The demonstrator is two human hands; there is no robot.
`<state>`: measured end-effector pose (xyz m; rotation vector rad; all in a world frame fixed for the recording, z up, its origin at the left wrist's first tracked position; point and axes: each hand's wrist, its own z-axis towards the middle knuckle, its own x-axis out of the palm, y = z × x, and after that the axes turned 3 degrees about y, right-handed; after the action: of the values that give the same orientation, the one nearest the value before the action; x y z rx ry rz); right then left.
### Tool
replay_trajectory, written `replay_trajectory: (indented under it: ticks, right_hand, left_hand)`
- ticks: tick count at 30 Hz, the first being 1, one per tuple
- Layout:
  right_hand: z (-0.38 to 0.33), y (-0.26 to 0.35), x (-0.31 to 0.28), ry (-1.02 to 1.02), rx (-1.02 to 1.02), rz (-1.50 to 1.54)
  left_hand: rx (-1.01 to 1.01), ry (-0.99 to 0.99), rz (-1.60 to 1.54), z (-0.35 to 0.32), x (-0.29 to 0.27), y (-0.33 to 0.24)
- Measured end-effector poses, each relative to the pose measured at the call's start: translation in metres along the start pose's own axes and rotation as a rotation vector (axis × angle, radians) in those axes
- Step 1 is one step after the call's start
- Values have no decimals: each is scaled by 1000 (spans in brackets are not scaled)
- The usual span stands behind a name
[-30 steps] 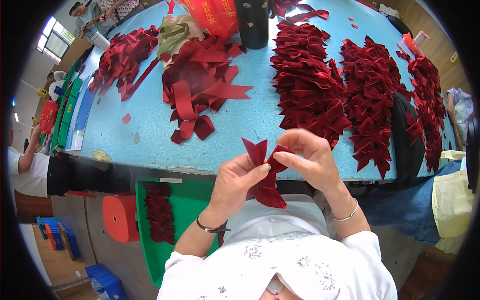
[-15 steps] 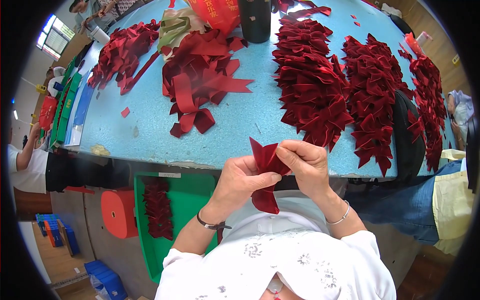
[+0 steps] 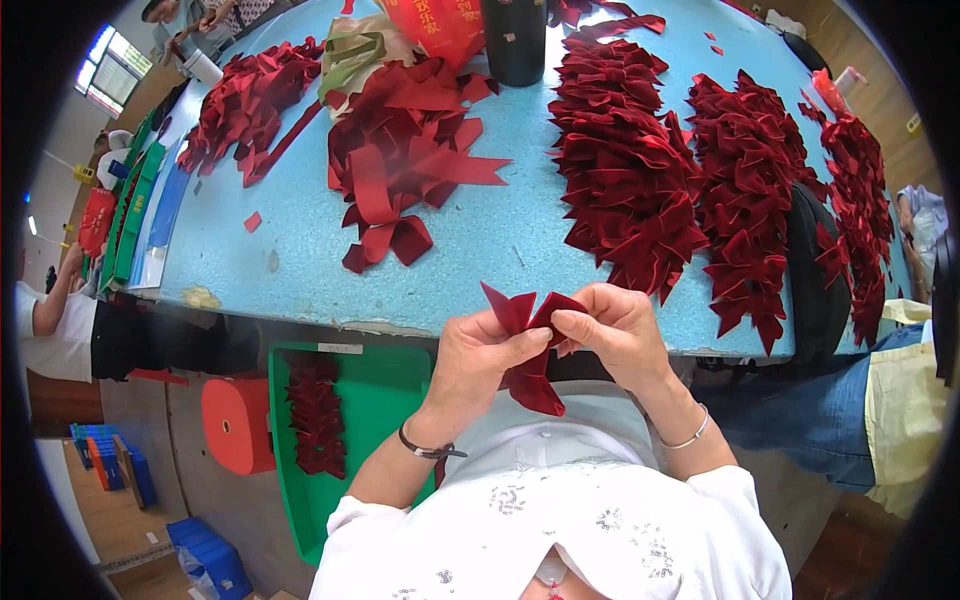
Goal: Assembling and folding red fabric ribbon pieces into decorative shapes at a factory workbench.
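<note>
Between my two hands, just off the table's near edge, is a dark red velvet ribbon (image 3: 537,384) folded into a bow-like shape. My left hand (image 3: 478,358) pinches its middle, thumb on top. With thumb and fingertips, my right hand (image 3: 615,335) grips the fold on the right side. Pointed ends stick up above the fingers, and a loop hangs below them. Ahead on the blue table (image 3: 480,255) lies a loose heap of red ribbon strips (image 3: 400,150). Rows of finished-looking red bows (image 3: 625,170) stand to the right of it.
Below the table edge at left sits a green tray (image 3: 385,400) with a row of bows (image 3: 316,415). Beside it is a red roll (image 3: 237,425). A black bottle (image 3: 515,40) and a black bag (image 3: 815,270) rest on the table. Other people are at both sides.
The ribbon's right part has been folded outward to the right, spreading its upper ends apart. My right hand has shifted slightly right and down with it; my left keeps its pinch.
</note>
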<state>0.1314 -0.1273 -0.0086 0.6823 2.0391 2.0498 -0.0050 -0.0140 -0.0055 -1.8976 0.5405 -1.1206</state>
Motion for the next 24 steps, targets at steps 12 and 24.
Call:
replay_trajectory:
  ticks: [12,24]
  right_hand:
    - [-2,-5,-7,69,63,168]
    - [5,3,-2,25,21,58]
  left_hand:
    - [-77,41,-19,1,0,-1]
    - [-23,61,-12,1,-8,0]
